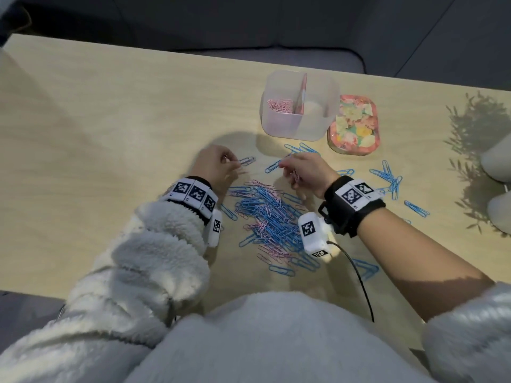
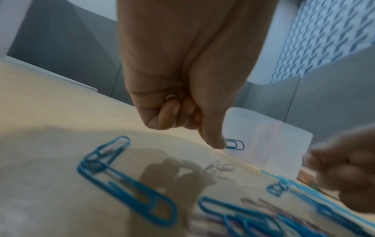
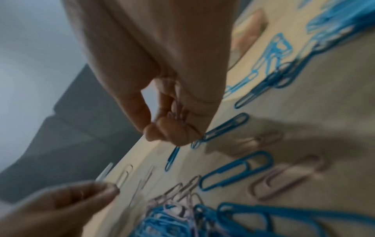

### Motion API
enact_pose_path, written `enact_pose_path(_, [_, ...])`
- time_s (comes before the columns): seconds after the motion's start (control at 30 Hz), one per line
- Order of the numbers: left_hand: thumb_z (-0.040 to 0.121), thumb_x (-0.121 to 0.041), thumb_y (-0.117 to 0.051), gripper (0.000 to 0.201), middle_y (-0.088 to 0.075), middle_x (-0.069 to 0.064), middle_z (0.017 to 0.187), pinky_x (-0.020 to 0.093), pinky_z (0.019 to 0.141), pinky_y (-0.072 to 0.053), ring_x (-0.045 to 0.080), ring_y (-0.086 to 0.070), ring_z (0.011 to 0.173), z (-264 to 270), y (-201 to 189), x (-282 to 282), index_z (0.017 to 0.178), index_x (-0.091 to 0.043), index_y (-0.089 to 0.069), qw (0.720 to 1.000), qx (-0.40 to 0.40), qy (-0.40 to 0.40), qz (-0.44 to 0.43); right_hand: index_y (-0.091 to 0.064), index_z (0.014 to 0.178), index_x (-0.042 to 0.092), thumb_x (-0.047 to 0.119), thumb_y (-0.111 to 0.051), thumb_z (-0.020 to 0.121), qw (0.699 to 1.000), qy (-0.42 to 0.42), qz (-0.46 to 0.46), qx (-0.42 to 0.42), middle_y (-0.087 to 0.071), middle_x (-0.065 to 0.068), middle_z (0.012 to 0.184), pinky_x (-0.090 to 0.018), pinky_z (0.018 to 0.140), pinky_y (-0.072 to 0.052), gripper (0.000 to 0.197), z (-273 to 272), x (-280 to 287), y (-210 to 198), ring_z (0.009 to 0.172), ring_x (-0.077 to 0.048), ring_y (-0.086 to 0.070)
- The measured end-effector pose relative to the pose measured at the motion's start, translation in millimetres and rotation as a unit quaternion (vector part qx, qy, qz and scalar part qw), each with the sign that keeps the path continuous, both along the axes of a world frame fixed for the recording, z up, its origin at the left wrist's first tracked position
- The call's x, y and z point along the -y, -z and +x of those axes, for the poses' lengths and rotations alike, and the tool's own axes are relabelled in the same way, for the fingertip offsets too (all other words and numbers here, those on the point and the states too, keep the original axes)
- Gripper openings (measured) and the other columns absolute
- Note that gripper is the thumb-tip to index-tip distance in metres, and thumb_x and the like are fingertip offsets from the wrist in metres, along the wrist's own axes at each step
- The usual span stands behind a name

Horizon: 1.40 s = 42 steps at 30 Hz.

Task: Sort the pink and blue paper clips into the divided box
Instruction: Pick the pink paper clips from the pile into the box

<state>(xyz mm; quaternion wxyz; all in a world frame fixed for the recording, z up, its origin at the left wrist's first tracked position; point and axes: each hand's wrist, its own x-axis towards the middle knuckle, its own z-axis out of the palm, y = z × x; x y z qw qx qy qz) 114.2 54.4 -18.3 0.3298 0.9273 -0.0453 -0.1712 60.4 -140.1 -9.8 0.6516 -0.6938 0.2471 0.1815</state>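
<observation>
A mixed pile of blue and pink paper clips [image 1: 265, 217] lies on the wooden table between my wrists. My left hand [image 1: 231, 165] hovers above the pile's far left side with its fingers curled, and a pale pink clip loop [image 2: 171, 97] shows inside them. A lone blue clip [image 1: 246, 161] lies just beyond its fingertips. My right hand [image 1: 287, 168] hangs over the pile's far side, fingers curled round a few pink clips [image 3: 176, 112]. The translucent divided box [image 1: 290, 125] stands beyond, with pink clips [image 1: 280, 105] in its left compartment.
A floral lid [image 1: 354, 125] lies right of the box. Loose blue clips [image 1: 387, 178] are scattered to the right and just in front of the box. Two pale rounded objects [image 1: 497, 161] sit at the table's right edge. A black cable [image 1: 356, 275] trails from my right wrist.
</observation>
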Motion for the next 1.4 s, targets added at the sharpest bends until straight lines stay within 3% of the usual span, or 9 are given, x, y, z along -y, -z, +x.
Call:
enact_pose_path(0.13, [0.086,-0.019,-0.063,0.018,-0.064,0.011,0.080,0.025,0.063,-0.039,0.022,-0.053,0.073,11.2,-6.7,-13.3,0.096,-0.007,-0.070,0.999,0.026,-0.026,0.015,-0.068,0.081,0.009,0.011,-0.064,0.082,0.963,-0.137,-0.218,0.079,-0.049,0.005,0.057,-0.016,0.048,-0.036,0.005,5.3,-16.5,10.1,0.047,-0.002,-0.045])
enact_pose_path(0.23, [0.087,-0.018,-0.059,0.023,-0.066,0.018,0.102,0.031,0.076,-0.044,0.031,-0.060,0.094,12.2,-5.6,-13.4,0.106,-0.009,-0.067,0.997,0.049,-0.017,0.053,-0.072,0.090,0.014,0.027,-0.072,0.076,0.910,-0.229,-0.328,0.111,-0.063,0.005,0.077,-0.025,0.065,-0.041,0.019,6.3,-30.9,14.6,0.072,-0.012,-0.055])
enact_pose_path(0.47, [0.080,-0.028,-0.067,0.025,-0.063,0.010,0.098,0.027,0.072,-0.035,0.021,-0.053,0.085,8.2,1.3,17.2,0.101,-0.013,-0.067,0.992,0.049,0.100,0.067,-0.071,0.100,0.021,0.025,-0.056,0.088,0.814,-0.306,-0.470,0.155,-0.069,-0.006,0.105,-0.034,0.081,-0.045,0.019,-4.5,-43.1,14.9,0.104,-0.028,-0.059])
enact_pose_path(0.77, [0.084,-0.014,-0.055,0.011,-0.064,0.019,0.096,0.032,0.071,-0.041,0.032,-0.060,0.088,7.0,8.8,27.8,0.082,-0.005,-0.059,0.980,0.023,0.155,0.123,-0.069,0.078,0.010,0.012,-0.067,0.075,0.889,-0.280,-0.352,0.087,-0.072,-0.009,0.090,-0.035,0.081,-0.052,0.004,-4.9,-39.8,18.6,0.085,-0.023,-0.064])
enact_pose_path(0.97, [0.088,-0.020,-0.060,0.018,-0.062,0.008,0.096,0.032,0.083,-0.044,0.020,-0.055,0.090,13.2,4.1,3.7,0.097,-0.004,-0.062,0.998,-0.008,0.059,0.003,-0.057,0.061,0.014,0.003,-0.064,0.075,0.949,-0.201,-0.226,0.094,-0.058,-0.001,0.062,-0.020,0.058,-0.042,0.019,-10.0,-24.9,13.1,0.054,-0.008,-0.050])
enact_pose_path(1.07, [0.092,-0.008,-0.048,0.016,-0.057,0.007,0.085,0.025,0.066,-0.043,0.017,-0.051,0.077,19.3,-1.3,-9.0,0.098,-0.005,-0.062,0.993,-0.065,-0.018,-0.099,-0.056,0.062,0.013,0.000,-0.062,0.080,0.988,-0.088,-0.092,0.086,-0.052,-0.001,0.061,-0.016,0.049,-0.037,0.022,-11.4,-7.1,3.9,0.051,-0.008,-0.044])
enact_pose_path(1.17, [0.090,-0.001,-0.032,0.033,-0.052,0.007,0.068,0.025,0.051,-0.028,0.015,-0.040,0.057,22.6,0.4,-15.1,0.075,-0.013,-0.059,0.972,-0.170,-0.098,-0.128,-0.053,0.077,0.010,-0.006,-0.050,0.088,0.995,0.008,0.092,0.049,-0.050,-0.005,0.067,-0.018,0.042,-0.032,0.019,-9.1,-0.2,-1.7,0.049,-0.009,-0.041])
enact_pose_path(1.27, [0.091,-0.014,-0.037,0.028,-0.053,0.008,0.069,0.025,0.052,-0.029,0.017,-0.040,0.057,20.0,-0.8,-10.0,0.070,-0.013,-0.056,0.968,-0.197,-0.118,-0.101,-0.054,0.087,0.010,-0.006,-0.035,0.089,0.984,0.055,0.167,0.012,-0.044,-0.004,0.065,-0.022,0.043,-0.032,0.025,-4.8,-5.4,-0.1,0.051,-0.012,-0.039])
enact_pose_path(1.4, [0.089,-0.042,-0.052,0.032,-0.055,0.006,0.078,0.030,0.069,-0.038,0.023,-0.050,0.075,10.5,2.9,2.7,0.081,-0.010,-0.055,0.995,-0.076,-0.020,0.062,-0.048,0.063,0.011,0.013,-0.040,0.089,0.986,0.033,0.157,-0.041,-0.042,-0.004,0.061,-0.021,0.040,-0.028,0.027,-2.9,-26.4,3.8,0.039,-0.011,-0.040])
